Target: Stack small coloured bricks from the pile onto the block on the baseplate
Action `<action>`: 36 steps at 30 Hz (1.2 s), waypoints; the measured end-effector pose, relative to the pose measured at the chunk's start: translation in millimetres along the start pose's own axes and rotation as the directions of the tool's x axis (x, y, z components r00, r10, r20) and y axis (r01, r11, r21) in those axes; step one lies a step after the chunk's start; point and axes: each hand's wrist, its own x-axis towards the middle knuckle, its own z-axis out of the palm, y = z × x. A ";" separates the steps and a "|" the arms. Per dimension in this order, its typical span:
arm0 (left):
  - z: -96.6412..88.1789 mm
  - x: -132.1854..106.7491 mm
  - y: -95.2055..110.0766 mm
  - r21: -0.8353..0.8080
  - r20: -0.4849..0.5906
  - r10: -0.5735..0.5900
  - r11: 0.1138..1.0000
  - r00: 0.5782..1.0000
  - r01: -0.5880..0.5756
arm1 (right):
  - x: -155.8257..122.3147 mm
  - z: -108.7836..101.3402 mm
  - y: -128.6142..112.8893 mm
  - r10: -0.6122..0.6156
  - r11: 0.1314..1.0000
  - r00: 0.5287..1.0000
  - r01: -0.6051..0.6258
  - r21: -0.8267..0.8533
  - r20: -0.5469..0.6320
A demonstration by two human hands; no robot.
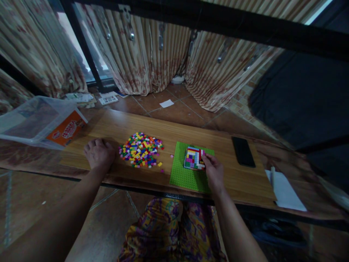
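Observation:
My right hand [214, 169] is at the right edge of a small multicoloured brick build [194, 158], thumb and fingers closed together on a toy brick that they mostly cover. Under the build lies a green studded baseplate [181, 178]. My left hand [98, 153] rests palm down on the wooden board with its fingers loosely apart and nothing visible in it. Just right of that hand spreads a pile of small loose toy bricks [140, 149] in many colours. A few single bricks lie between the pile and the baseplate.
A clear plastic tub [40, 123] with an orange label stands at the left end of the wooden board [163, 127]. Toward the right lie a black phone [243, 151] and a white paper [287, 191]. Striped curtains hang behind, and a dark bar crosses overhead.

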 end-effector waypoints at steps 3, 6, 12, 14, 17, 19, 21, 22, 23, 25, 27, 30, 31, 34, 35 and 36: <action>-1.1 -0.6 0.5 -0.002 0.004 0.000 1.000 1.000 0.000 | -0.5 1.5 0.4 0.000 1.000 1.000 0.000 -0.021 -0.016; -1.1 -1.2 0.5 0.001 -0.002 -0.002 1.000 1.000 0.002 | -1.1 2.5 2.0 -0.009 0.999 1.000 0.008 -0.043 -0.028; 0.6 0.2 -1.4 0.002 -0.001 -0.001 1.000 1.000 0.001 | -0.4 4.7 3.5 -0.009 0.999 0.999 0.007 -0.034 -0.044; 1.2 0.8 -1.6 0.001 0.001 0.002 1.000 1.000 -0.002 | 0.3 5.3 1.3 0.016 1.000 0.999 -0.015 0.019 -0.032; 1.5 0.8 -1.0 0.005 0.003 0.000 1.000 1.000 0.000 | 1.4 2.3 -3.0 0.058 0.991 0.997 -0.063 0.116 0.043; 1.2 0.4 -0.5 0.001 -0.003 -0.002 1.000 1.000 0.002 | 1.6 -3.9 -5.3 0.075 0.985 0.991 -0.090 0.144 0.110; 0.4 -0.1 -0.2 -0.010 0.002 -0.004 1.000 1.000 0.004 | 1.0 -13.2 -7.5 0.088 0.983 0.991 -0.103 0.152 0.103; -0.2 -0.3 0.0 -0.016 0.007 -0.003 1.000 1.000 0.003 | 0.0 -18.2 -9.1 0.092 0.982 0.994 -0.100 0.160 0.056; -0.8 -0.5 0.1 -0.021 0.012 -0.002 1.000 1.000 0.002 | -1.7 -22.7 -11.3 0.091 0.981 0.996 -0.088 0.170 -0.011; -1.8 -0.7 0.5 -0.031 0.018 0.000 1.000 1.000 0.001 | -8.7 -28.6 -17.9 0.064 0.983 0.988 -0.038 0.177 -0.139; -2.3 -0.7 1.0 -0.034 0.011 -0.005 0.999 1.000 0.006 | -21.7 -27.8 -27.3 -0.011 0.990 0.982 0.038 0.139 -0.189; -1.8 -0.6 1.4 -0.038 0.001 -0.012 0.999 1.000 0.012 | -52.7 -12.6 -41.2 -0.165 0.986 0.982 0.167 0.016 -0.090; -1.3 -0.7 1.3 -0.041 -0.004 -0.013 0.999 1.000 0.013 | -64.6 -4.7 -44.2 -0.194 0.981 0.981 0.194 -0.021 0.007; 0.5 -0.9 0.4 -0.051 -0.024 -0.013 0.999 1.000 0.012 | -96.3 22.5 -44.8 -0.255 0.941 0.906 0.313 -0.130 0.337; 1.1 -1.0 0.0 -0.054 -0.030 -0.012 0.998 0.999 0.010 | -103.6 31.7 -42.3 -0.266 0.919 0.867 0.360 -0.162 0.421; 1.7 -1.0 -0.4 -0.058 -0.034 -0.009 0.998 0.999 0.007 | -108.7 40.4 -38.9 -0.275 0.897 0.840 0.399 -0.188 0.468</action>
